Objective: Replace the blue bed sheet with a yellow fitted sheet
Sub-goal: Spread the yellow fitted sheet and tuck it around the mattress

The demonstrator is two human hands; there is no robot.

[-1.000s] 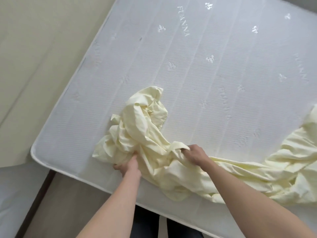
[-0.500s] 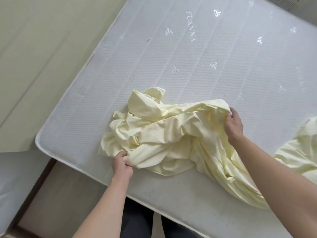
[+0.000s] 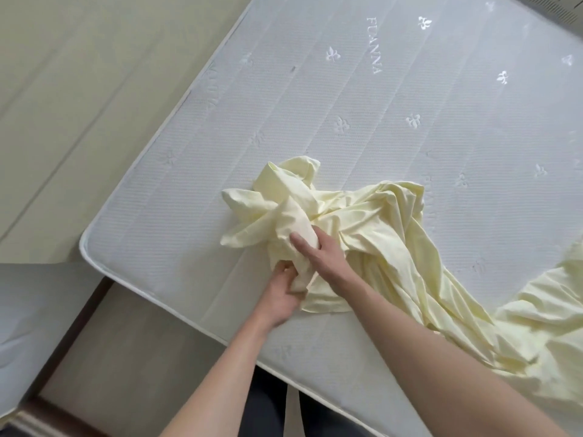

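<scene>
right hand [image 3: 318, 257] came back beside left hand [image 3: 284, 291] — both gripping yellow sheet [image 3: 378, 222].

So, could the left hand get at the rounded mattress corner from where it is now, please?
Probably yes: the mattress corner lies bare, with only open mattress between it and the left hand, though that hand's grip is on the yellow sheet.
</scene>
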